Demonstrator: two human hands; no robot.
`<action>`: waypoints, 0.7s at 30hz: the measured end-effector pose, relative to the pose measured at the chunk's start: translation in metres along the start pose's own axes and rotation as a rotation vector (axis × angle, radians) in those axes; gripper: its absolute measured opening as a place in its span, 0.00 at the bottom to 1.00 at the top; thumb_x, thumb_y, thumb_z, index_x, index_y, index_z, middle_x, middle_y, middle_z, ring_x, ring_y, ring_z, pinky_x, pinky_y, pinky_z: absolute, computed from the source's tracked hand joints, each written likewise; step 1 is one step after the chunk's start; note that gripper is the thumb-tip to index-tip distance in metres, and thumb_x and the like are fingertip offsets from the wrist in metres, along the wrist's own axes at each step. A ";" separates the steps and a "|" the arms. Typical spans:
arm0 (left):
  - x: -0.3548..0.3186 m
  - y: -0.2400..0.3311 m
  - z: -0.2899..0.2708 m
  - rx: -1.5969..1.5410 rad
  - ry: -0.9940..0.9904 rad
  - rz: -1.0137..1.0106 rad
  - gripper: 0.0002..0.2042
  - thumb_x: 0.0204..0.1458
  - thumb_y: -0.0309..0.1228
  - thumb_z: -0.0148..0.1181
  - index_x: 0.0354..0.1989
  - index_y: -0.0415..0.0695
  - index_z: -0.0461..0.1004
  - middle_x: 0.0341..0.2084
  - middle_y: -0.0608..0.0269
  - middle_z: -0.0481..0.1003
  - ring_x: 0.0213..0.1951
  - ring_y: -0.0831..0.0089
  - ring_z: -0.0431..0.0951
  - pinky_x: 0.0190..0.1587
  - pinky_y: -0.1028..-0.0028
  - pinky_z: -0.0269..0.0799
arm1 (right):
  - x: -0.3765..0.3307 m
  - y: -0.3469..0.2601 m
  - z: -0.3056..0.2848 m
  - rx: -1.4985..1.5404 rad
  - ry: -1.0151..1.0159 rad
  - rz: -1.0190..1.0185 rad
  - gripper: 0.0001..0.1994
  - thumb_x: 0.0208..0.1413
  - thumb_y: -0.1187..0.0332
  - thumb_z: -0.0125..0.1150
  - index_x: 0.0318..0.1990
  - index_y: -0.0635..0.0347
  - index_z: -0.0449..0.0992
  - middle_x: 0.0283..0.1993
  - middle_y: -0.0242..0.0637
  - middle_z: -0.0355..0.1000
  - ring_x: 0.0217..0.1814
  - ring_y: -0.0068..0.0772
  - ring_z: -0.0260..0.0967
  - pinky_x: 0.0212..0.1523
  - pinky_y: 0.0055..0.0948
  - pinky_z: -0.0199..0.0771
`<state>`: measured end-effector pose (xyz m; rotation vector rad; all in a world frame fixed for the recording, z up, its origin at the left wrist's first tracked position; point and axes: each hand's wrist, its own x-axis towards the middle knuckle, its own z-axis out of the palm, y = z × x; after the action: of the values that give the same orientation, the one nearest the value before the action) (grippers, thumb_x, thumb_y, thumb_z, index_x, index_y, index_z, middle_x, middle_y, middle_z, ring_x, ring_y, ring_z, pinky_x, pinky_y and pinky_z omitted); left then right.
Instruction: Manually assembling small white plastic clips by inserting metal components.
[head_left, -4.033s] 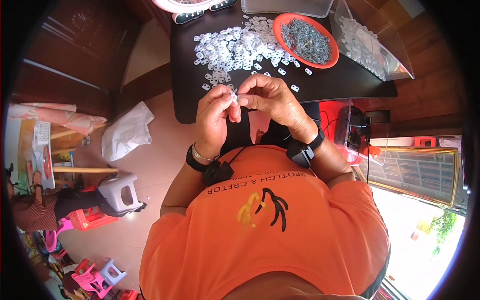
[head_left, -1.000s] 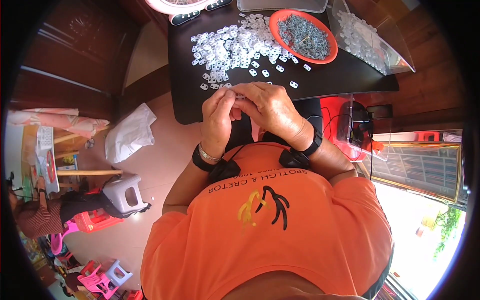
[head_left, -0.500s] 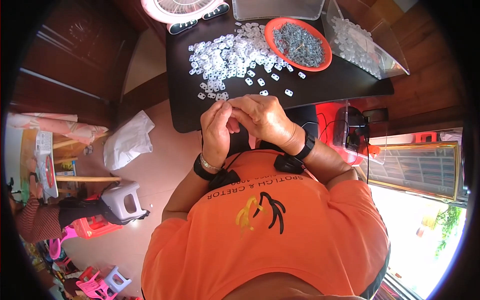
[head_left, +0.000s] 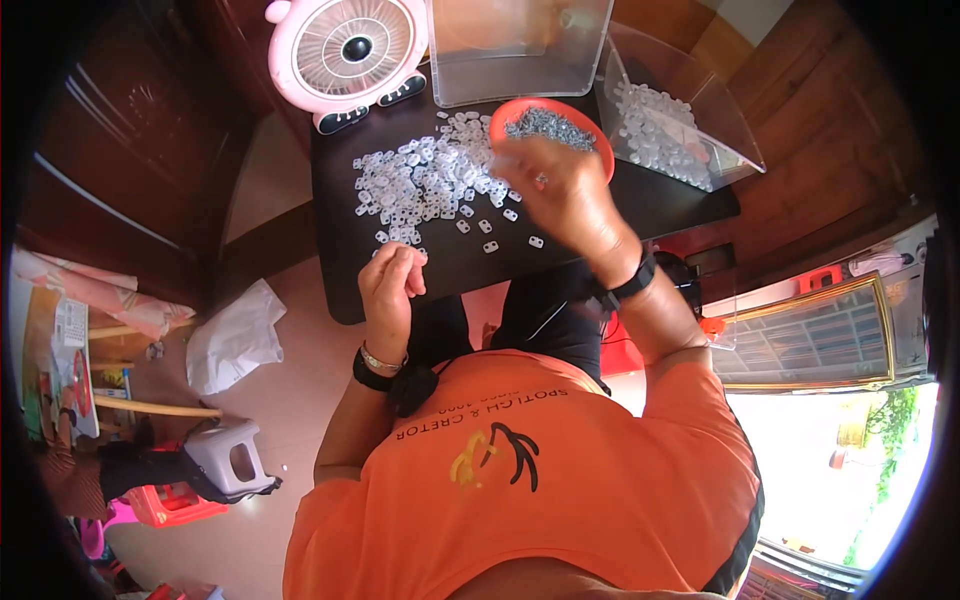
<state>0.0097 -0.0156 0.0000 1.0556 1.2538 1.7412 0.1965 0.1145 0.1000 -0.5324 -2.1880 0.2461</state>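
My left hand [head_left: 390,285] is closed in a pinch at the near edge of the black table [head_left: 345,285]. What its fingertips hold, if anything, is too small to make out. Just beyond it spreads a heap of small white plastic pieces with two holes [head_left: 425,175]; a few lie loose on the heap's near side. My right hand [head_left: 565,195] is raised over the near left part of an orange-red plate [head_left: 607,165], its fingers smeared by motion. Small grey metal parts [head_left: 550,125] fill that plate, partly hidden behind the hand.
A pink fan [head_left: 350,50] stands at the table's far left, beside a clear plastic bin [head_left: 520,85]. To the right, another clear bin [head_left: 650,130] holds translucent pieces. A white bag [head_left: 235,340] lies on the floor at left, and a person sits near a grey stool [head_left: 225,455].
My hands have come apart. The right one has moved forward and right to the plate, while the left has shifted slightly left. The view has tilted, showing more of the fan and bin.
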 end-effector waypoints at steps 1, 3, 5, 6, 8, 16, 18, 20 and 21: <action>0.001 -0.001 -0.001 -0.009 -0.006 0.003 0.13 0.58 0.33 0.48 0.26 0.39 0.73 0.15 0.71 0.65 0.17 0.84 0.62 0.21 0.82 0.54 | 0.006 0.007 -0.011 -0.060 0.053 0.035 0.11 0.50 0.73 0.65 0.42 0.62 0.78 0.32 0.39 0.76 0.29 0.28 0.75 0.29 0.23 0.74; 0.004 -0.004 -0.003 -0.001 0.007 -0.003 0.12 0.58 0.31 0.48 0.25 0.39 0.72 0.15 0.71 0.65 0.17 0.84 0.62 0.21 0.81 0.53 | 0.023 0.015 -0.030 -0.073 0.192 0.026 0.10 0.48 0.71 0.67 0.40 0.58 0.79 0.30 0.39 0.76 0.25 0.32 0.74 0.28 0.26 0.74; 0.004 -0.005 -0.003 -0.001 0.004 -0.001 0.12 0.58 0.31 0.48 0.25 0.39 0.72 0.15 0.71 0.65 0.17 0.84 0.62 0.21 0.81 0.53 | 0.030 0.015 -0.050 -0.093 0.262 0.034 0.10 0.48 0.72 0.67 0.40 0.58 0.79 0.31 0.38 0.76 0.26 0.29 0.74 0.28 0.24 0.74; 0.004 -0.006 -0.003 0.004 0.001 -0.004 0.11 0.58 0.30 0.48 0.25 0.39 0.72 0.15 0.71 0.65 0.17 0.85 0.61 0.21 0.81 0.53 | 0.035 0.015 -0.058 -0.142 0.306 0.004 0.10 0.48 0.72 0.67 0.40 0.58 0.79 0.31 0.37 0.77 0.27 0.27 0.74 0.28 0.23 0.74; 0.003 -0.008 -0.006 -0.001 0.002 0.011 0.11 0.58 0.29 0.48 0.25 0.39 0.72 0.15 0.71 0.66 0.17 0.84 0.61 0.21 0.81 0.53 | 0.041 0.019 -0.073 -0.165 0.401 0.006 0.10 0.48 0.73 0.67 0.41 0.57 0.80 0.31 0.36 0.77 0.29 0.23 0.74 0.29 0.21 0.74; 0.005 -0.006 -0.002 0.022 -0.025 -0.002 0.10 0.58 0.28 0.49 0.26 0.37 0.72 0.15 0.70 0.66 0.18 0.85 0.62 0.21 0.81 0.56 | 0.049 0.174 -0.151 -0.999 0.421 0.188 0.17 0.53 0.59 0.60 0.49 0.53 0.77 0.41 0.42 0.76 0.45 0.45 0.73 0.48 0.40 0.71; 0.004 -0.006 -0.001 0.006 -0.010 0.000 0.11 0.58 0.28 0.49 0.26 0.36 0.72 0.14 0.70 0.66 0.17 0.85 0.63 0.21 0.81 0.56 | 0.045 0.155 -0.133 -0.814 0.466 0.145 0.15 0.52 0.60 0.60 0.46 0.53 0.78 0.41 0.42 0.76 0.44 0.44 0.74 0.45 0.37 0.73; 0.002 -0.007 -0.003 0.057 0.014 0.011 0.11 0.57 0.28 0.49 0.26 0.36 0.72 0.14 0.70 0.66 0.17 0.85 0.63 0.21 0.81 0.56 | 0.047 0.133 -0.091 -0.502 0.383 0.099 0.10 0.52 0.62 0.61 0.38 0.55 0.81 0.37 0.42 0.78 0.38 0.42 0.77 0.38 0.32 0.76; 0.003 -0.008 -0.003 0.094 -0.001 0.030 0.11 0.57 0.29 0.50 0.25 0.36 0.72 0.13 0.70 0.66 0.17 0.85 0.63 0.21 0.80 0.56 | 0.043 0.119 -0.070 -0.373 0.266 0.298 0.10 0.52 0.63 0.62 0.38 0.56 0.81 0.37 0.42 0.78 0.36 0.40 0.77 0.37 0.32 0.76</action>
<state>0.0071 -0.0122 -0.0074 1.1341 1.3374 1.7175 0.2619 0.2400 0.1316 -1.0415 -1.8955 -0.0781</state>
